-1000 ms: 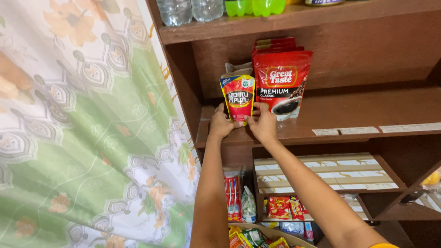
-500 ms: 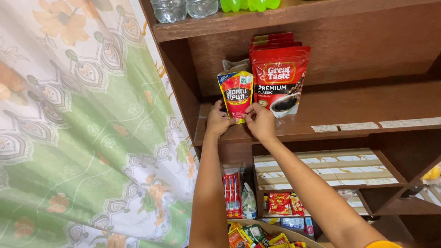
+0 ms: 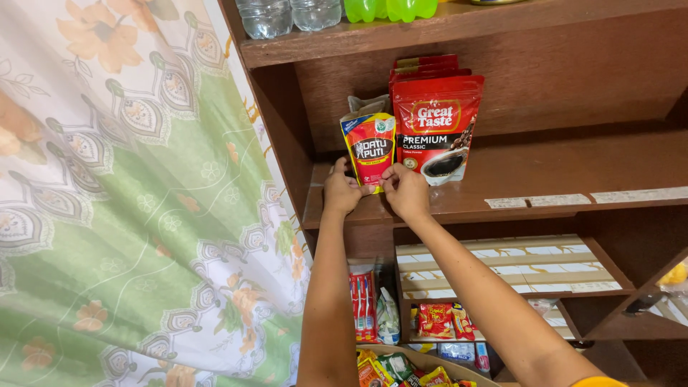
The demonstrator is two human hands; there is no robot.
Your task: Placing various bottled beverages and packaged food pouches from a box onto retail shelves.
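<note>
Small red-and-yellow pouch (image 3: 370,149): stood upright at frame centre on the wooden shelf (image 3: 559,172), just left of a larger red pouch (image 3: 437,125). Left hand (image 3: 341,192) and right hand (image 3: 405,192): both pinched on the small pouch's bottom edge. Floral curtain (image 3: 129,215): frame left.

Red-yellow-blue pouch (image 3: 370,148); red bag (image 3: 437,125); green floral curtain (image 3: 122,208)
</note>
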